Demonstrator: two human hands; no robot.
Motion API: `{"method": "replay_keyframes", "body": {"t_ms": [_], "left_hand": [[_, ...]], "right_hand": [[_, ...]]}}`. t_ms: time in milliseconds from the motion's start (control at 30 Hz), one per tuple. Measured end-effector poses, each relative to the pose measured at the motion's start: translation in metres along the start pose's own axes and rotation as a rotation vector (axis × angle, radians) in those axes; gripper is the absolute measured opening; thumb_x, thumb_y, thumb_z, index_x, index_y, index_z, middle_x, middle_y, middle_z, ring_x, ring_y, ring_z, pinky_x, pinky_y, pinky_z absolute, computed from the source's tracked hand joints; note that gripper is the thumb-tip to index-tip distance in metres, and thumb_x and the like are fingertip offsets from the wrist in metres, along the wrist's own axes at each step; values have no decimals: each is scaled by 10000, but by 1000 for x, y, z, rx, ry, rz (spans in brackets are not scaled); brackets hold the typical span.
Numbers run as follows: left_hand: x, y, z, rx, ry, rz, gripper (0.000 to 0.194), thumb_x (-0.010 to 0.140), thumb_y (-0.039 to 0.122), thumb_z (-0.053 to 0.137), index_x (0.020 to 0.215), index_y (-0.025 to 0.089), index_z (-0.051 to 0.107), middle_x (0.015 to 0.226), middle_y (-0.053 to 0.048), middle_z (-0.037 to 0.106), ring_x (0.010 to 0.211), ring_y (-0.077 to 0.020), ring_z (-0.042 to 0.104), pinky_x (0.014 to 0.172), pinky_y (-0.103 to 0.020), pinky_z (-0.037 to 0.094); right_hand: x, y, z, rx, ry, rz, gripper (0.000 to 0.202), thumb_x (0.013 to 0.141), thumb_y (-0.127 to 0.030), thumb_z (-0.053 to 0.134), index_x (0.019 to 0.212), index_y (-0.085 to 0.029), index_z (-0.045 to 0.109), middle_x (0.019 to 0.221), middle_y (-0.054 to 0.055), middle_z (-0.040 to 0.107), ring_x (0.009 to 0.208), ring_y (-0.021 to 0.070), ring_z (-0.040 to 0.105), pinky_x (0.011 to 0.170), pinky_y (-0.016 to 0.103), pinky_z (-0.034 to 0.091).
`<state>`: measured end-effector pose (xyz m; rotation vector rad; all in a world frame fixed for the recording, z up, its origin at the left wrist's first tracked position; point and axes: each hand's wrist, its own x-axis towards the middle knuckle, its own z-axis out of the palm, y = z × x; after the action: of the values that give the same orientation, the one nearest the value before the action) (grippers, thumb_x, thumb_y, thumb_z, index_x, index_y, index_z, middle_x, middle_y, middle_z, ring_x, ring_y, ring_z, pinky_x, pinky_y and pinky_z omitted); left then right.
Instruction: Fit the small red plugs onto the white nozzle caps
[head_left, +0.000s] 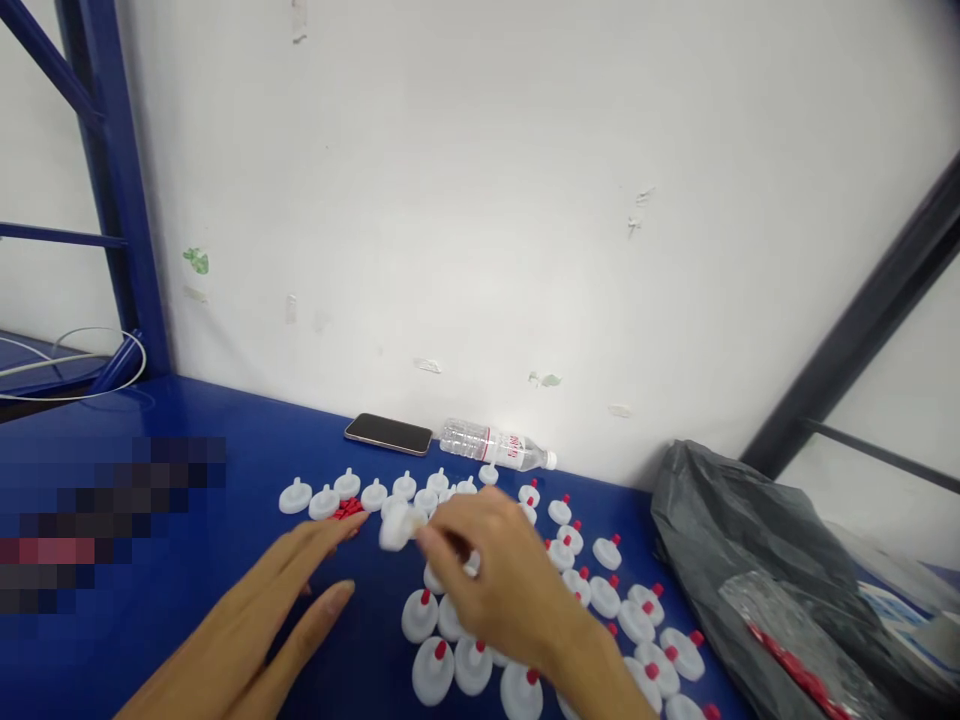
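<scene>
My right hand (495, 580) is closed, thumb and fingers pinching a white nozzle cap (396, 526) that is smeared by motion. No red tip shows on this cap. My left hand (277, 600) is open, fingers stretched out and thumb apart, its fingertips beside a small pile of red tips (346, 508). Plain white nozzle caps (295, 496) stand in a group behind the pile. Around and beyond my right hand, several white caps with red tips (433, 672) rest on the blue table (255, 440). My right hand hides some of them.
Against the wall lie a phone (388, 434) and a clear plastic bottle (495, 445). A dark plastic bag (720, 540) is on the right, with a clear bag of red tips (802, 660) on it. Blue metal posts (124, 180) and a white cable (75, 397) are at the left.
</scene>
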<state>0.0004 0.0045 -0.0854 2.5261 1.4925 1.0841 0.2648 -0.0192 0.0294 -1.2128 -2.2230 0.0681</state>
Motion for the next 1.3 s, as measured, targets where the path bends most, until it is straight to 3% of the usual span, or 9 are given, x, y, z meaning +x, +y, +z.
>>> {"method": "replay_keyframes", "body": {"t_ms": [133, 267, 400, 567, 667, 800, 967, 1133, 1300], "left_hand": [[11, -28, -9, 192, -15, 38, 682, 978, 542, 498, 1606, 409, 269, 1652, -33, 404, 1403, -328, 545, 1113, -513, 519], [16, -52, -16, 330, -106, 41, 701, 1008, 537, 428, 1632, 427, 130, 1718, -14, 253, 1515, -385, 365, 1119, -604, 484], [15, -61, -14, 358, -165, 89, 699, 1023, 497, 405, 1636, 421, 80, 1705, -5, 280, 1531, -384, 324, 1115, -610, 486], [16, -57, -16, 308, -86, 51, 602, 1012, 488, 427, 1595, 410, 297, 1652, -18, 410, 1483, -368, 430, 1150, -598, 446], [22, -46, -26, 235, -73, -15, 540, 1011, 520, 417, 1525, 357, 438, 1540, -20, 530, 1367, -342, 561, 1111, -492, 502], [30, -28, -38, 149, -109, -61, 524, 1025, 517, 382, 1489, 293, 481, 1421, -38, 577, 1233, -288, 656, 987, -365, 574], [29, -29, -33, 156, -115, -118, 497, 994, 521, 410, 1419, 314, 563, 1409, -76, 585, 1150, -291, 686, 941, -417, 584], [27, -37, -28, 168, -198, -18, 428, 1018, 442, 382, 1324, 324, 657, 1289, -72, 666, 1092, -266, 687, 952, -409, 559], [28, -16, -32, 119, -208, 76, 434, 1026, 437, 406, 1380, 318, 628, 1152, -63, 674, 955, -196, 709, 830, -283, 574]], "right_hand": [[0, 34, -19, -266, 149, 208, 449, 1064, -310, 412, 632, -214, 486, 591, -21, 545, 536, 130, 419, 631, 306, 295], [-5, 63, -22, -388, 23, 347, 511, 1069, -322, 401, 589, -219, 543, 528, -4, 539, 474, 145, 422, 574, 325, 257], [-9, 70, -12, -383, -51, 342, 523, 1053, -308, 444, 551, -220, 563, 501, -3, 545, 478, 151, 470, 569, 318, 256], [-10, 71, -7, -391, -88, 340, 528, 1055, -300, 456, 548, -216, 581, 498, 2, 563, 504, 156, 518, 579, 307, 277], [-10, 71, -8, -395, -102, 337, 518, 1056, -319, 473, 560, -215, 581, 495, -4, 555, 488, 151, 501, 564, 303, 271], [-10, 73, -8, -406, -99, 332, 503, 1058, -334, 484, 579, -217, 583, 500, -8, 550, 486, 150, 498, 556, 304, 261], [-8, 73, -7, -423, -48, 338, 476, 1060, -325, 474, 614, -221, 604, 513, -5, 560, 495, 159, 503, 566, 312, 256], [-5, 68, -9, -428, 3, 317, 477, 1070, -343, 446, 639, -225, 612, 513, -10, 544, 485, 159, 481, 573, 322, 244], [-3, 63, -8, -410, 35, 291, 500, 1080, -348, 425, 620, -221, 576, 508, -15, 541, 454, 141, 446, 569, 320, 253]]}}
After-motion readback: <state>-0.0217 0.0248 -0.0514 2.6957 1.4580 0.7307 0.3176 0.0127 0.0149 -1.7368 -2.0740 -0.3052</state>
